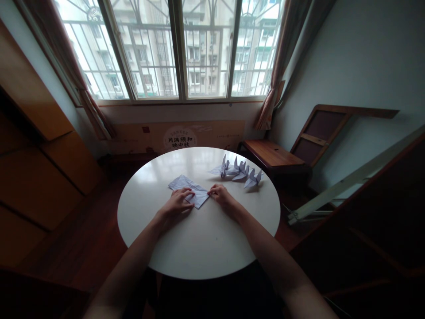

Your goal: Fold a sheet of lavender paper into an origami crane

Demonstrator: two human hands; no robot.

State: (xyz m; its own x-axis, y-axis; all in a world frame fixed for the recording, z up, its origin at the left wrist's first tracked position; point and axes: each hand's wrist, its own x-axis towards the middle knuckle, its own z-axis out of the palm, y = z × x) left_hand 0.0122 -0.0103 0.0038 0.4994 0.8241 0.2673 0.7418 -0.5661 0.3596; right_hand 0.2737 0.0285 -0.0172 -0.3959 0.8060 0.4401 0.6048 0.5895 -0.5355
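A creased, partly folded sheet of pale paper [184,182] lies on the round white table [199,248]. My left hand [179,200] rests over its left and near part, fingers spread and touching the sheet. At the right corner of the paper, my right hand [220,195] has its thumb and fingers pinched together on the edge. Several folded paper cranes [254,178] stand in a cluster toward the table's far right, beyond my right hand.
Behind the table a long printed cardboard panel [133,133] leans under the barred window [209,62]. A low wooden bench [275,153] stands at the back right, near a leaning wooden frame [318,128]. Wooden cabinets [36,177] line the left side.
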